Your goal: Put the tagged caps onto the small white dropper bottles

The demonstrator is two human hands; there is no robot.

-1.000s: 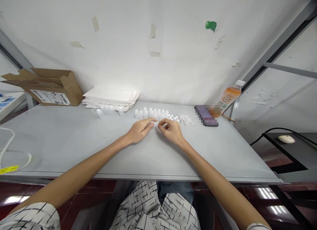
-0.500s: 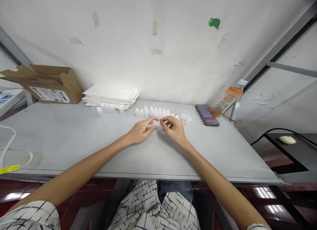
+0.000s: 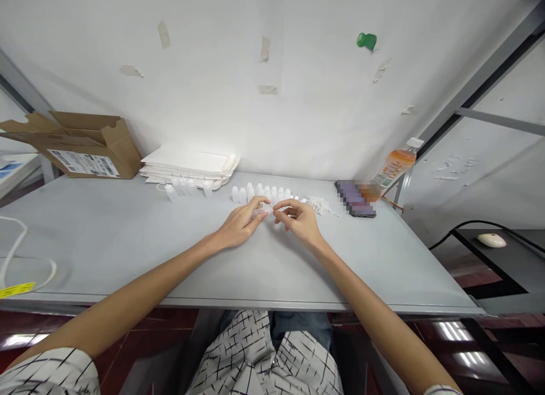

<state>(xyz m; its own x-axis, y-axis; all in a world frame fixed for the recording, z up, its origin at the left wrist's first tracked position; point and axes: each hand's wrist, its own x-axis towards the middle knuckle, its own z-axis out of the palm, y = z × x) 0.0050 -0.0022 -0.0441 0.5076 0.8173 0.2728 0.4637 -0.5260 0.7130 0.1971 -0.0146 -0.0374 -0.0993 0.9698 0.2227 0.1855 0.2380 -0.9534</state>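
Observation:
Between the fingers and thumb of my left hand [image 3: 238,226] lies a small translucent plastic bottle [image 3: 260,211], tipped on its side. My right hand [image 3: 301,220] is closed in a pinch at the bottle's right end; whatever its fingertips grip is too small to make out. Just behind my hands stand several small white dropper-like bottles [image 3: 267,192] in rows, partly hidden by the fingers. To the right of them is a heap of thin white loops or strips [image 3: 319,205]. Farther left, another group of small bottles [image 3: 184,186] includes one with a thin loop attached.
On the grey table [image 3: 128,242], an open cardboard box [image 3: 91,148] and a stack of white sheets or envelopes [image 3: 187,162] sit at the back left. A phone [image 3: 355,199] and an orange drink bottle [image 3: 392,171] are at the right. A white cable [image 3: 17,242] hangs at left.
My right fingertips have shifted slightly at the bottle's end, and the left index finger is raised a little. The bottle stays between my hands.

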